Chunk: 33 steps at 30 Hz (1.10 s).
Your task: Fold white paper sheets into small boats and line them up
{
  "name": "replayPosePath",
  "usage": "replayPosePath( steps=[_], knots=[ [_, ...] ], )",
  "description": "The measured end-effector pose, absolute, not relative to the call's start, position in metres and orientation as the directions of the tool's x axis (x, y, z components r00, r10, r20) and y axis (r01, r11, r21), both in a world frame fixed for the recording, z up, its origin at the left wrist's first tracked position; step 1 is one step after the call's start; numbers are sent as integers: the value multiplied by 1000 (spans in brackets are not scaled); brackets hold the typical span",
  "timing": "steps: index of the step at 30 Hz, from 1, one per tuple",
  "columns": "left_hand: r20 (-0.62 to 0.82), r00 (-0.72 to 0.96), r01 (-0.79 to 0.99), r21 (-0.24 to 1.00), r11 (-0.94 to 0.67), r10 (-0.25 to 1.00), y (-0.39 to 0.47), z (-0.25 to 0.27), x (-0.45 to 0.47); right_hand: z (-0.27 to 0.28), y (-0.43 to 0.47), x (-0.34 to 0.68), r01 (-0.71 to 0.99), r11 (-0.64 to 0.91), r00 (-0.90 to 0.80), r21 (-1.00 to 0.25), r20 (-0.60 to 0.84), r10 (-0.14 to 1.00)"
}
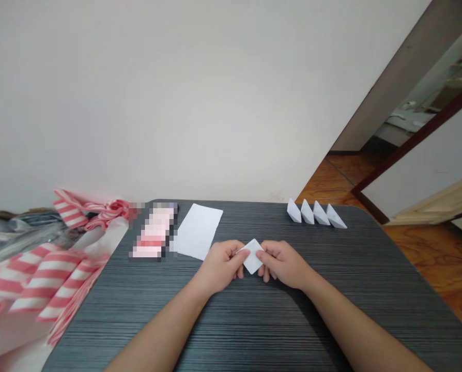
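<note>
A small white folded paper (253, 257), diamond-shaped, is pinched between both hands just above the dark striped table (254, 320). My left hand (223, 266) grips its left corner with thumb and fingers. On the other side, my right hand (282, 263) holds the right corner. A flat white sheet of paper (198, 230) lies on the table to the left, beyond my left hand. Several folded white paper boats (316, 213) stand in a row at the table's far right.
A blurred pink and white object (153, 236) lies beside the flat sheet. Red and white striped cloth (45, 274) is heaped at the left edge. A white wall stands behind the table; wooden floor and a doorway are at the right.
</note>
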<state>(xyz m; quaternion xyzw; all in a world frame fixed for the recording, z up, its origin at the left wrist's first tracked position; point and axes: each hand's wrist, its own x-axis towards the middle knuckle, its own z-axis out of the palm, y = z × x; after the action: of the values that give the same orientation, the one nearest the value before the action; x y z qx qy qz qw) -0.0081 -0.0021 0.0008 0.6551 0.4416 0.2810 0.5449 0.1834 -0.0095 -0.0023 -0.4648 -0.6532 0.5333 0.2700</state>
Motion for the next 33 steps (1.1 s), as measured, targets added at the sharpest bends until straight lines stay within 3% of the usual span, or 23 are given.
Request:
replayPosePath(
  steps=[11,17,23,28,33],
  knots=[
    [-140,457,193,980,56,878,-1,3,-8,-5,-8,185,241,-69,-416,-968,-168,894],
    [-128,452,135,988,74,883,2,-1,-8,-2,-7,186,247,-45,-394,-968,-143,908],
    [-103,406,72,994,81,908,4,0,-7,-4,-7,188,196,4,-477,-981,-92,874],
    [-95,378,36,995,88,921,3,-2,-6,-3,-8,189,202,221,-323,-954,148,935],
    [-44,402,86,996,10,915,0,1,-4,7,-7,188,291,418,-452,-861,261,853]
  ],
)
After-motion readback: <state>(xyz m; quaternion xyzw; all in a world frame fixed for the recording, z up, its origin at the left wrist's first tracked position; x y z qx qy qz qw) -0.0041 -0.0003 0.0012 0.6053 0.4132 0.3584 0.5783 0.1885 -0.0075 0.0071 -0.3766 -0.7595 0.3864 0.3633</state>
